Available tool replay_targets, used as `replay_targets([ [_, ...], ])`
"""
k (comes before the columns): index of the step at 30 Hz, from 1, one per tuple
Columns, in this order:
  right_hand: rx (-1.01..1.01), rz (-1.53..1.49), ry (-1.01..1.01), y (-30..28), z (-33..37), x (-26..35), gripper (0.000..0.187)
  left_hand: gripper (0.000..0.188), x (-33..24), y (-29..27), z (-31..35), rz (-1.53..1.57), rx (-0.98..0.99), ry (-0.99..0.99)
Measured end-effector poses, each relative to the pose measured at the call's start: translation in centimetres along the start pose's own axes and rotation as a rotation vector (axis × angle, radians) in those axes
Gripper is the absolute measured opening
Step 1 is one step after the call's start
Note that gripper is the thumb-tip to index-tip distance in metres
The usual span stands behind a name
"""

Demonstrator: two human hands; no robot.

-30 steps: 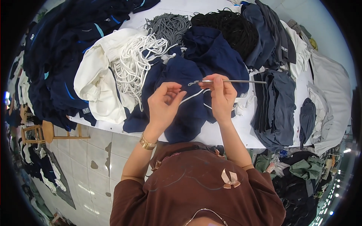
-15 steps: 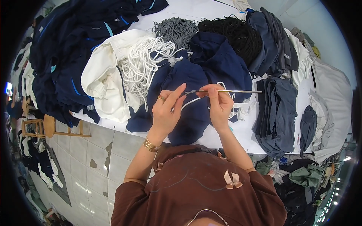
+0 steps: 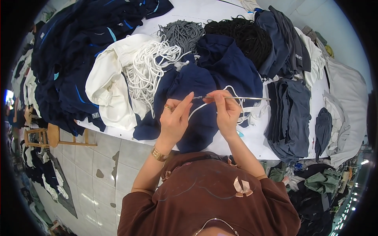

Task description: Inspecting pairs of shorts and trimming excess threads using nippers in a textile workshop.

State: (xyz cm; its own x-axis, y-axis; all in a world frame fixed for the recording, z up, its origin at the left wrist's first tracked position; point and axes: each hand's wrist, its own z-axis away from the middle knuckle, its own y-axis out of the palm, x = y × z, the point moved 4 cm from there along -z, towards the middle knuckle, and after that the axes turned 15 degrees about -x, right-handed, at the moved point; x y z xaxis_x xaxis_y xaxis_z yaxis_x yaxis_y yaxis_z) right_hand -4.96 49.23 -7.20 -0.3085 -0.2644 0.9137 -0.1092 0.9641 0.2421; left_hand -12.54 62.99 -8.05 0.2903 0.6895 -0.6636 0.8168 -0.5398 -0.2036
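The right hand [image 3: 227,116] is gripping a thin metal rod [image 3: 254,98] near its left end, the thumb and fingers closing on it, while the rod is lying almost level over a navy garment [image 3: 197,133]. The left hand [image 3: 173,122] is meeting the rod's tip with its thumb and forefinger held narrow; whether they are pinching it, one cannot tell. A white cord [image 3: 195,111] is running between the hands, above the navy garment, which is lying on the white worktop [image 3: 256,137]. Beyond the hands, heaps of white cords [image 3: 145,70], grey cords [image 3: 182,35] and black cords [image 3: 240,35] are resting around the garment, and folded dark-grey clothes [image 3: 289,122] are lying to the right.
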Motion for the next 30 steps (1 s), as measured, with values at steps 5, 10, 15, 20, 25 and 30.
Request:
replay_targets([
  [5,0.032,-0.012,0.006,0.6,0.4,-0.1,0.016,0.03,0.0,-0.4,0.0,-0.014,0.016,-0.082],
  [10,0.113,0.209,-0.067,1.0,1.1,0.3,0.015,0.015,0.9,1.1,1.7,0.502,0.021,-0.661],
  [15,0.232,0.288,-0.262,1.4,1.1,1.1,0.018,0.011,1.5,0.2,1.6,0.744,0.006,-1.085],
  [20,0.096,0.153,-0.206,0.3,0.3,0.5,0.029,0.011,5.4,-1.6,0.5,0.833,-0.262,-1.221],
  [25,-0.12,0.192,-0.172,-1.0,-1.7,1.2,0.027,0.023,12.5,-4.9,-5.8,0.191,-0.317,-0.549],
  [30,-0.132,0.202,-0.089,-1.5,-1.3,0.4,0.024,0.036,19.4,-7.0,-14.8,-0.605,-0.4,-0.132],
])
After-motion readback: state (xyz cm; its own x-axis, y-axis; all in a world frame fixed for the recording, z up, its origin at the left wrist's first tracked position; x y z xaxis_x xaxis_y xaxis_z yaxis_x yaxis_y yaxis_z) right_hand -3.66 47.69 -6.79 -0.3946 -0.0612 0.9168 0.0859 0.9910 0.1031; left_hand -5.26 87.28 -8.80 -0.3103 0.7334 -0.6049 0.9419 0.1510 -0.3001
